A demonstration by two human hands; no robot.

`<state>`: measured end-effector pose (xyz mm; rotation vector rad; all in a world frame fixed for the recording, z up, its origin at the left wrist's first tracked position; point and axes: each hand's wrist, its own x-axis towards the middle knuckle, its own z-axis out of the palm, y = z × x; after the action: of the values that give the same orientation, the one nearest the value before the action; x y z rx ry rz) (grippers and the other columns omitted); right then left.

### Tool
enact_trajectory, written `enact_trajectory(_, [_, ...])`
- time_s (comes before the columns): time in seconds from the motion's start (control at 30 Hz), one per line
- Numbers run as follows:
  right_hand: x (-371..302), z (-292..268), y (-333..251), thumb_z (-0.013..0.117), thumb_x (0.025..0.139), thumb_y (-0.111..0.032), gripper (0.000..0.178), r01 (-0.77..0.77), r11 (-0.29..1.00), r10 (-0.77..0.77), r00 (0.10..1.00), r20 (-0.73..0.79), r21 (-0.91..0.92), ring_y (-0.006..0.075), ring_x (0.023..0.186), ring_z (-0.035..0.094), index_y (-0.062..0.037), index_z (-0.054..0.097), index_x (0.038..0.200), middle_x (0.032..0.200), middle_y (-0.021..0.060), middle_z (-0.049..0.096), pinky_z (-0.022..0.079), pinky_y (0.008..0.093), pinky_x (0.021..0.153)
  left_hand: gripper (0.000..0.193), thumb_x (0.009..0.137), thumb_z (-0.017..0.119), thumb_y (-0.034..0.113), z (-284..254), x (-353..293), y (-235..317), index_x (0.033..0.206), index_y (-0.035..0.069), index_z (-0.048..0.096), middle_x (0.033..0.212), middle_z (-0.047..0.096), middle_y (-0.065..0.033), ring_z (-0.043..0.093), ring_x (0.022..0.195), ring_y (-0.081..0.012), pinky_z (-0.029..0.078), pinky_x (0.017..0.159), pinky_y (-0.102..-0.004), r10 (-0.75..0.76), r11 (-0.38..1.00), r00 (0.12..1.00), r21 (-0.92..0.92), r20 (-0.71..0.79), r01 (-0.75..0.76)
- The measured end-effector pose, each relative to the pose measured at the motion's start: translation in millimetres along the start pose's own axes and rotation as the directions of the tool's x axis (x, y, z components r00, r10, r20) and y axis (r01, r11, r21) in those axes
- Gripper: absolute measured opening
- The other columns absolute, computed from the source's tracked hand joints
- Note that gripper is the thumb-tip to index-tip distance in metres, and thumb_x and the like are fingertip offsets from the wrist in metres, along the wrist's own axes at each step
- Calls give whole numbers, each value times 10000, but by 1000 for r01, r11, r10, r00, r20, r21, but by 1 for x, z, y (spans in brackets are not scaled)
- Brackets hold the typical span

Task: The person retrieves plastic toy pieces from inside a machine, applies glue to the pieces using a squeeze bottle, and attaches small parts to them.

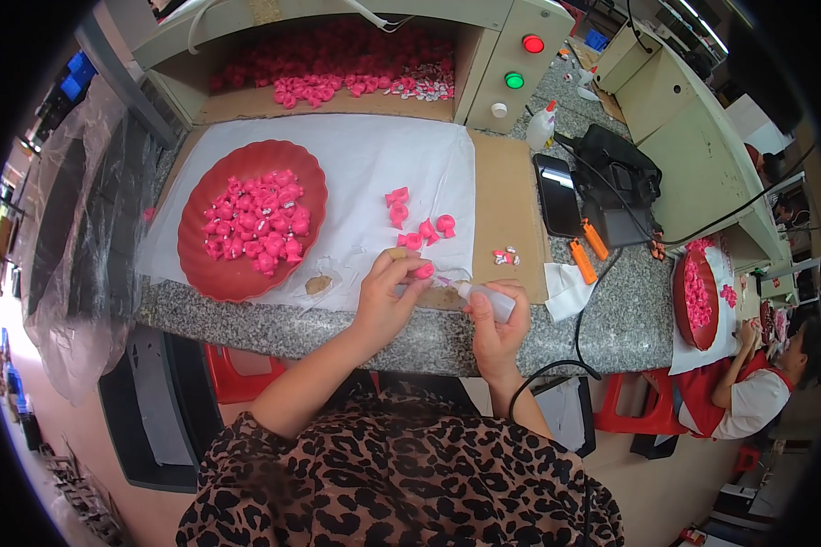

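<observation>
My left hand [389,296] pinches a small pink plastic figure piece [423,271] above the front edge of the white sheet. In my right hand [502,339] is a translucent squeeze bottle [489,301], its thin nozzle pointing left and meeting or almost meeting the pink piece. Just beyond my hands lie several loose pink pieces [429,232]. To the left, a red scalloped bowl [196,256] holds a heap of similar pink pieces [257,219]. Some tiny white and pink parts [506,256] sit on the cardboard right of the sheet.
A machine opening [328,64] at the back holds more pink pieces. On the right are a phone [557,195], a black bag [616,173], orange tools [584,261], a white tissue [567,291] and a white bottle [540,126]. A co-worker [748,392] sits at far right.
</observation>
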<state>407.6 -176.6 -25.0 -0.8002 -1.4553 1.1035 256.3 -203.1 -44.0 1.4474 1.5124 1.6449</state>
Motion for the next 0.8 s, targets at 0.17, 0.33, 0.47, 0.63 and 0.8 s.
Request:
enact_trajectory(0.17, [2,1,-6,559,792,-33,149,-42,998,43,999,-15,53,111,642,515,7,446,881,830,77,470,425,211,559,192,729,603,-8,-1,0,1,915,7,559,949,497,-89,577,771,-147,480,664,-247,-11,1000,1000,-4,7,11])
enact_trajectory(0.33, [2,0,-3,561,791,-33,152,-51,997,52,998,-18,50,112,631,521,5,444,879,832,75,467,429,210,544,187,733,598,-6,-1,0,2,915,4,555,949,503,-89,575,780,-151,472,669,-251,-24,1000,1000,-12,19,25])
enact_trajectory(0.47, [3,0,-2,564,790,-33,157,-37,998,38,999,-21,44,114,628,524,8,442,880,826,75,469,432,211,541,183,736,593,-6,-1,0,0,915,6,555,938,508,-89,574,776,-153,466,667,-252,-4,1000,1000,-11,19,4])
enact_trajectory(0.63, [1,1,-6,563,789,-30,159,-41,998,42,999,-18,39,115,634,523,11,440,881,817,75,469,432,214,546,203,736,589,-8,-2,0,5,935,16,554,934,511,-85,567,768,-151,458,660,-251,2,999,999,36,48,-3])
enact_trajectory(0.8, [1,0,0,558,794,-33,162,-23,998,24,1000,-20,50,115,635,521,11,435,889,830,78,470,428,218,547,210,741,581,-6,-2,0,4,947,18,552,936,510,-83,560,776,-153,455,657,-252,7,1000,999,24,48,-8])
